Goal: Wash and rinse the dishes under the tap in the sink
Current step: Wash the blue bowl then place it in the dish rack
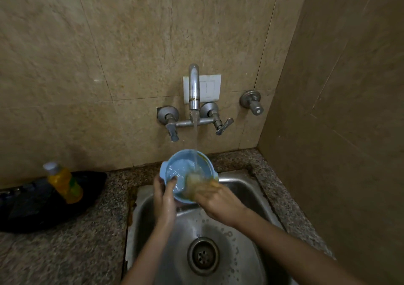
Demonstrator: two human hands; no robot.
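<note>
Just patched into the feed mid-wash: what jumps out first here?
A light blue bowl is held over the steel sink, with water from the wall tap streaming straight into it. The left hand grips its rim while the right hand, blurred, rubs inside. A yellow bottle stands on the counter at left.

Speckled granite counter [91, 199], black tray [32, 206], sink [247, 188]

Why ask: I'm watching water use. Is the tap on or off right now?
On. A stream falls from the tap spout into the blue bowl held over the sink.
</note>
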